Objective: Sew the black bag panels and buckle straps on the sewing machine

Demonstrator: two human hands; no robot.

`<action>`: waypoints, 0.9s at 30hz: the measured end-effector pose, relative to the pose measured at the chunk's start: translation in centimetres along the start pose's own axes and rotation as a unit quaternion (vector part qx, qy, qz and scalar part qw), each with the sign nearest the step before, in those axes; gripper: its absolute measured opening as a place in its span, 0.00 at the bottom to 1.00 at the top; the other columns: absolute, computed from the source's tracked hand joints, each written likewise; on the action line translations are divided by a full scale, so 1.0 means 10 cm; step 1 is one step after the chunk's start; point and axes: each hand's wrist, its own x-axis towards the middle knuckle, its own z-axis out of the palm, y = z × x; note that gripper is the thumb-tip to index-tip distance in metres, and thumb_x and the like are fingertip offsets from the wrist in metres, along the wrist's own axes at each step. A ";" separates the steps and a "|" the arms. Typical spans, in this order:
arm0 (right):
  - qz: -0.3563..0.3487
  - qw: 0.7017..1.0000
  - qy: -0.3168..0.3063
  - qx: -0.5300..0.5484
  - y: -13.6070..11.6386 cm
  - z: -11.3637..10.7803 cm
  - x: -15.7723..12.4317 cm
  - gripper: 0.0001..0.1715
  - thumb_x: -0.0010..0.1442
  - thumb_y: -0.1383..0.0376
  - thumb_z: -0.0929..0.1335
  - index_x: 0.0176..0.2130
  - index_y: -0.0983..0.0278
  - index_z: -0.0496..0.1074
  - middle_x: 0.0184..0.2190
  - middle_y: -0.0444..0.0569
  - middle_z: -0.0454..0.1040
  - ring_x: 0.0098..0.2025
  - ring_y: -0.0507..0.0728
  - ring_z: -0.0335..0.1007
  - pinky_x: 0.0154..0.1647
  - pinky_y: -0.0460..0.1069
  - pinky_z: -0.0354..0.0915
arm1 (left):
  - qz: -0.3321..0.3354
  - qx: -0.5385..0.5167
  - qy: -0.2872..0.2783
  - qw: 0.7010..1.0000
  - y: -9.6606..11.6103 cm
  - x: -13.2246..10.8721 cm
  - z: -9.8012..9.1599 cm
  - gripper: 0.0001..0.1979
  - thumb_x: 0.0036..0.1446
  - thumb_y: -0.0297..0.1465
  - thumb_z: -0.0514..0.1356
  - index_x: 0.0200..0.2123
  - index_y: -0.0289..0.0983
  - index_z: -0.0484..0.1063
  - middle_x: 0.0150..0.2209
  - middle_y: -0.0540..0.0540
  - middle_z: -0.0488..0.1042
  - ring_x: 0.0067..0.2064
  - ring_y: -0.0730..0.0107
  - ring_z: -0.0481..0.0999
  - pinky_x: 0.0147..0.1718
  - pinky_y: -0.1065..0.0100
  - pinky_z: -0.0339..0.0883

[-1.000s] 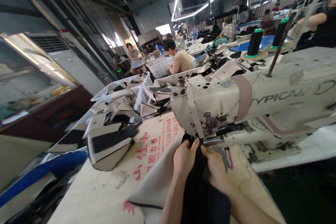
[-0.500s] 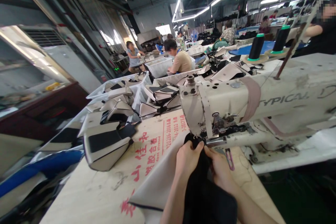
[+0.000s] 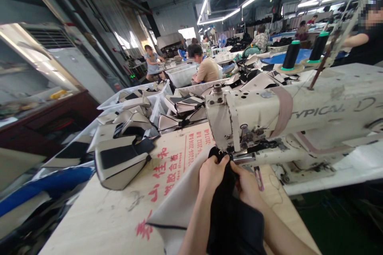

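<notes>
A black and light-grey fabric piece (image 3: 225, 211) lies partly under the needle area of the white sewing machine (image 3: 254, 111). My left hand (image 3: 211, 173) is closed on the fabric just in front of the presser foot, thumb and fingers pinching it. On the other side, my right hand (image 3: 245, 181) also grips the black part, its fingertips partly hidden behind the cloth. The grey panel with dark edging spreads left of my left forearm. A pink-handled small tool (image 3: 258, 178) lies beside my right hand, near the machine's metal arm.
One sewn grey and black piece (image 3: 122, 163) sits on the plywood table (image 3: 119, 215) at left. White bins (image 3: 161, 109) of similar pieces stand behind it. Black thread cones (image 3: 291, 55) rise over the machine. A co-worker (image 3: 206, 67) sits beyond the bins; another person is at far right.
The view has shifted slightly. Both hands keep their grip on the fabric at the needle, with hardly any visible movement of the cloth.
</notes>
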 end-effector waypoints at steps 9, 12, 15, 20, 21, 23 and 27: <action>0.004 0.998 -0.004 -0.061 0.02 0.05 0.00 0.22 0.44 0.52 0.68 0.35 0.65 0.75 0.31 0.47 0.75 0.28 0.54 0.69 0.28 0.46 0.63 | -0.011 0.016 0.005 1.000 0.02 0.03 -0.02 0.24 0.50 0.51 0.48 0.21 0.37 0.66 0.22 0.46 0.71 0.26 0.69 0.70 0.22 0.72 0.50; 0.000 0.990 -0.049 -0.130 -0.17 -0.07 -0.05 0.23 0.44 0.51 0.68 0.31 0.67 0.75 0.21 0.47 0.73 0.20 0.54 0.65 0.21 0.47 0.58 | -0.009 0.019 0.010 1.000 0.03 0.02 -0.04 0.23 0.50 0.50 0.48 0.21 0.37 0.65 0.22 0.47 0.71 0.27 0.68 0.70 0.22 0.72 0.50; -0.085 0.966 -0.045 -0.240 -0.71 -0.57 -0.04 0.19 0.42 0.53 0.70 0.27 0.67 0.76 0.21 0.49 0.73 0.26 0.57 0.67 0.31 0.49 0.61 | -0.003 0.017 0.009 1.000 0.04 0.00 -0.06 0.23 0.51 0.50 0.48 0.21 0.37 0.65 0.22 0.47 0.71 0.27 0.68 0.70 0.23 0.72 0.51; -0.485 0.600 0.239 -0.589 -1.77 -1.86 0.00 0.24 0.55 0.56 0.62 0.50 0.61 0.66 0.51 0.49 0.64 0.55 0.63 0.55 0.57 0.55 0.44 | -0.003 0.024 0.002 1.000 0.07 -0.02 -0.08 0.23 0.51 0.51 0.47 0.22 0.38 0.64 0.22 0.47 0.70 0.27 0.67 0.70 0.23 0.72 0.51; -0.487 0.565 0.239 -0.621 -1.85 -2.06 0.01 0.24 0.57 0.56 0.60 0.53 0.60 0.63 0.53 0.48 0.62 0.56 0.61 0.53 0.58 0.54 0.42 | -0.003 0.025 0.001 1.000 0.07 -0.02 -0.08 0.23 0.51 0.51 0.47 0.21 0.38 0.64 0.22 0.47 0.70 0.27 0.67 0.70 0.23 0.72 0.51; -0.488 0.532 0.228 -0.654 -1.83 -2.34 0.02 0.27 0.59 0.56 0.57 0.57 0.57 0.56 0.55 0.45 0.59 0.57 0.60 0.51 0.58 0.53 0.41 | -0.004 0.027 0.003 1.000 0.08 -0.02 -0.07 0.23 0.51 0.51 0.47 0.21 0.38 0.63 0.21 0.48 0.69 0.26 0.67 0.69 0.23 0.72 0.51; -0.496 0.521 0.215 -0.661 -1.47 -2.55 0.06 0.29 0.59 0.56 0.54 0.58 0.58 0.52 0.56 0.44 0.56 0.57 0.60 0.51 0.57 0.54 0.45 | 0.002 0.032 0.011 0.999 0.07 -0.03 -0.05 0.23 0.51 0.51 0.46 0.21 0.38 0.63 0.21 0.48 0.69 0.26 0.68 0.68 0.23 0.72 0.51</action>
